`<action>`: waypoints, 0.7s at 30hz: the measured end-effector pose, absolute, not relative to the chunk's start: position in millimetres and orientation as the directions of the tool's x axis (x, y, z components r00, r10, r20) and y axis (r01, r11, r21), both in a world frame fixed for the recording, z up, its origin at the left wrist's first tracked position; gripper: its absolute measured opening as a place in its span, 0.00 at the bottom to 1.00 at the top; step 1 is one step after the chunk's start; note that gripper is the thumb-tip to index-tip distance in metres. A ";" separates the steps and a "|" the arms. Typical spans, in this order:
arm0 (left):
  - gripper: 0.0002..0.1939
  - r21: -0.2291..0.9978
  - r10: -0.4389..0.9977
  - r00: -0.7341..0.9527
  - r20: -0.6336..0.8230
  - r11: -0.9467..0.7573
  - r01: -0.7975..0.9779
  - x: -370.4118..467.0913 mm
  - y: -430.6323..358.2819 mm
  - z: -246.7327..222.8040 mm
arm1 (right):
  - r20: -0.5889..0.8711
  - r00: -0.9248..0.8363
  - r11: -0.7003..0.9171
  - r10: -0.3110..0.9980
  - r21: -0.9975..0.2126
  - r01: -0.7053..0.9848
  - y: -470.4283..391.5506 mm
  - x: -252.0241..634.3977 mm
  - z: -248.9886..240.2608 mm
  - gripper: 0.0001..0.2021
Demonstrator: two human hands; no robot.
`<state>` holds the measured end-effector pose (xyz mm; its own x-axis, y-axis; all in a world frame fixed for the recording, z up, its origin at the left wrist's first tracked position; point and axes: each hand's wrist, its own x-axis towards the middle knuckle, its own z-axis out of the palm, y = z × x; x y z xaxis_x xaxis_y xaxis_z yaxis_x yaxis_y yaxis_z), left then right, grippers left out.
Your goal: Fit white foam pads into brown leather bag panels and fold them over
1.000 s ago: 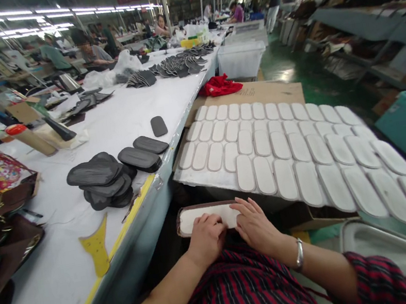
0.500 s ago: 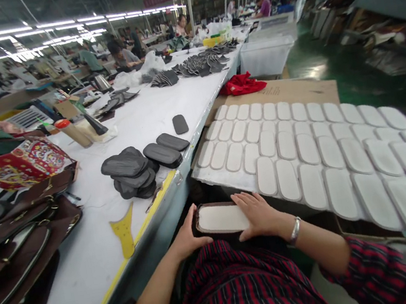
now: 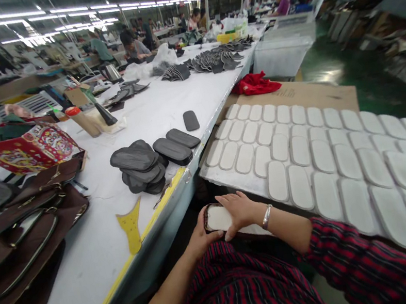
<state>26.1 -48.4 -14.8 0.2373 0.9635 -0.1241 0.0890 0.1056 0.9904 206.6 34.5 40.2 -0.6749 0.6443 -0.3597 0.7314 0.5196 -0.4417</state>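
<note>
In front of my lap is a long panel with rounded ends [image 3: 218, 218], white on top with a dark brown rim. My left hand [image 3: 201, 237] grips its left end, thumb along the near edge. My right hand [image 3: 242, 213] lies across its middle, fingers over the far edge and thumb at the near one, covering part of the white face. To the right, rows of similar white oval pieces [image 3: 301, 187] lie on a board. Dark grey oval pieces [image 3: 135, 160] are piled on the table to the left.
The long white table [image 3: 110, 226] has a yellow-striped edge close to my left arm. On it are a yellow template [image 3: 131, 228], brown leather bags [image 3: 27, 246], a red patterned box [image 3: 25, 149] and an orange-capped bottle [image 3: 82, 123]. A red cloth [image 3: 257, 83] lies on cardboard. People work farther back.
My right hand has slid left along the panel, from its right end to its middle, nearer my left hand. My left hand stays on the left end. The view has shifted slightly left.
</note>
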 end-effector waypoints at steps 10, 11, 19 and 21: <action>0.43 0.899 0.994 0.110 -0.001 -0.047 0.436 -29.3 -75.8 22.2 | -0.064 -0.670 0.558 0.740 -0.498 0.664 24.7 208.3 45.1 0.49; 0.42 0.791 0.997 0.008 0.077 -0.066 0.608 -47.0 -81.4 29.0 | -0.024 -0.648 0.541 0.761 -0.529 0.654 20.8 216.3 48.5 0.46; 0.25 0.004 0.976 -0.021 0.216 0.020 1.000 -163.9 -136.4 9.2 | -0.165 -0.611 0.266 0.774 -0.791 0.551 -81.5 245.7 85.6 0.27; 0.24 -0.078 0.921 0.118 0.370 -0.096 0.992 -161.0 -147.4 4.9 | -0.215 -0.748 0.195 0.628 -0.887 0.419 -104.1 235.7 84.9 0.23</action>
